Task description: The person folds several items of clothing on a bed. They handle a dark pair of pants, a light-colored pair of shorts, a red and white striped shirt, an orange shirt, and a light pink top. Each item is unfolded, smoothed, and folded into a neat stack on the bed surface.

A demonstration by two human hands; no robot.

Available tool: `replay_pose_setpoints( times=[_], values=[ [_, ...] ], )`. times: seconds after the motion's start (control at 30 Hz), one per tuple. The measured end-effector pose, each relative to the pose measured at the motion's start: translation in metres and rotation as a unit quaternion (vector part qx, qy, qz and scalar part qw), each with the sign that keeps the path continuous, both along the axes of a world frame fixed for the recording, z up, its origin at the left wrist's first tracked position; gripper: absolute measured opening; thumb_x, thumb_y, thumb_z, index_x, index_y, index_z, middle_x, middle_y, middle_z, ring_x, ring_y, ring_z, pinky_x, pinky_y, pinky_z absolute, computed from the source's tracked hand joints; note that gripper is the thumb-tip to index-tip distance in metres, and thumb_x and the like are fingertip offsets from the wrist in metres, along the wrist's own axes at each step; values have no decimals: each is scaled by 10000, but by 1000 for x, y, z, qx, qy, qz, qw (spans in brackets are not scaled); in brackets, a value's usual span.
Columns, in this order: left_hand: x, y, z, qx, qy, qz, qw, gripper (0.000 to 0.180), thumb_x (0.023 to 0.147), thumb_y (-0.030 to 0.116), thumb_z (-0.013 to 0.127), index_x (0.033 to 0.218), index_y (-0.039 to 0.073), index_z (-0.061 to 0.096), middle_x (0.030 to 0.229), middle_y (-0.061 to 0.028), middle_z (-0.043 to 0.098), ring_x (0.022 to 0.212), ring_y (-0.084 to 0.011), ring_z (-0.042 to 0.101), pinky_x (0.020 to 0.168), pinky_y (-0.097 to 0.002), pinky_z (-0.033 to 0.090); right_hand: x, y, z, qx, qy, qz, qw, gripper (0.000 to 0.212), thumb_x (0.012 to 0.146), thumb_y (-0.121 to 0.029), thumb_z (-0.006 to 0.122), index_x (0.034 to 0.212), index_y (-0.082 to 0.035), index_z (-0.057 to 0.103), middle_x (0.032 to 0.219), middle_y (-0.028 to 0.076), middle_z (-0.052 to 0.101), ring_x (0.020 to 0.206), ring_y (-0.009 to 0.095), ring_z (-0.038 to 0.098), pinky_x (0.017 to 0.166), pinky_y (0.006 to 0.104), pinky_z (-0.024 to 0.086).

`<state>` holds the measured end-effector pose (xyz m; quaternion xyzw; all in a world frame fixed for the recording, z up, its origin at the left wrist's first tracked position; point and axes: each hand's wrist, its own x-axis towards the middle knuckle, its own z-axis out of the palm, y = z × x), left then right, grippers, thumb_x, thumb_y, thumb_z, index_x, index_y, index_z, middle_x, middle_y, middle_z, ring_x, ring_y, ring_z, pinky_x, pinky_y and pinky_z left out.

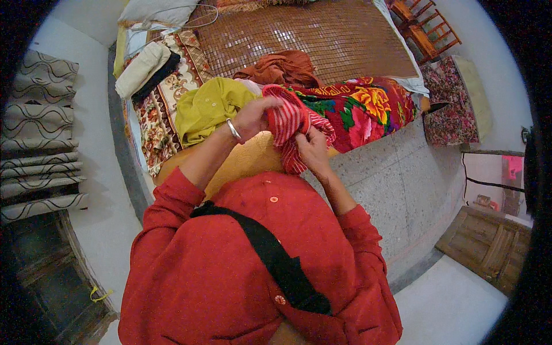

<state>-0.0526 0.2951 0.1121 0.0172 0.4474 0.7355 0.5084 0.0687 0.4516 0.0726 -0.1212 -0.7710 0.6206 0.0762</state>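
Note:
A red-and-white striped piece of clothing (287, 119) hangs bunched between my hands, just above the bed's near edge. My left hand (253, 119), with a silver bangle at the wrist, is closed on its left side; some fingertips are hidden by the cloth. Lower down on the right, my right hand (314, 148) pinches the same fabric. Left of the clothing lies a crumpled yellow-green garment (210, 106) with small buttons. A rust-brown cloth (280, 68) is heaped just beyond.
A red floral blanket (368, 112) lies along the bed's near right side. The bed bears a brown tiled mat (276, 34). At its left, folded cream cloth (142, 70) rests on a patterned spread. A wooden chair (425, 29) stands far right, and speckled floor (385, 190) shows at the right.

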Motion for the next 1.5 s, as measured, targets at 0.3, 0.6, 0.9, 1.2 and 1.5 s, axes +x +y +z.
replay_pose_setpoints(
  times=[0.3, 0.6, 0.9, 1.2, 1.5],
  values=[
    [11, 6, 25, -27, 437, -119, 891, 696, 717, 251, 743, 1273, 35, 385, 1210, -40, 503, 1084, -141, 477, 969, -320, 362, -2, 20, 65, -253, -23, 23, 967, 241, 809, -53, 582, 1046, -26, 546, 901, 25, 613, 772, 102, 585, 712, 248, 477],
    [-39, -49, 53, -230, 560, 58, 794, 245, 757, -21, 555, 971, 45, 654, 836, -56, 648, 734, -129, 605, 656, -271, 509, -3, 151, 82, 256, 170, -236, 922, 141, 725, 8, 571, 858, -26, 599, 766, 60, 606, 690, 142, 576, 647, 253, 462],
    [-39, -48, 96, -242, 567, 255, 745, 265, 771, -39, 448, 926, 27, 653, 760, -61, 629, 578, -100, 601, 488, -220, 497, -5, 139, 111, 88, 160, -209, 961, 210, 732, 46, 515, 912, -1, 614, 861, 51, 629, 807, 124, 578, 743, 242, 458],
    [-57, -57, 108, -233, 541, 174, 789, 267, 782, 5, 401, 894, -36, 640, 789, -73, 651, 676, -112, 630, 633, -257, 552, -23, 151, 124, -5, 88, -123, 988, 242, 770, 48, 480, 970, 25, 615, 900, 78, 632, 810, 141, 603, 733, 265, 506],
    [-61, -33, 144, -199, 664, 234, 681, 218, 778, 13, 462, 867, 7, 661, 722, -30, 644, 634, -64, 576, 578, -217, 474, -28, 172, 160, -46, 198, -144, 968, 219, 814, 20, 508, 1008, 17, 609, 952, 73, 628, 820, 132, 598, 746, 248, 490]
  ],
)
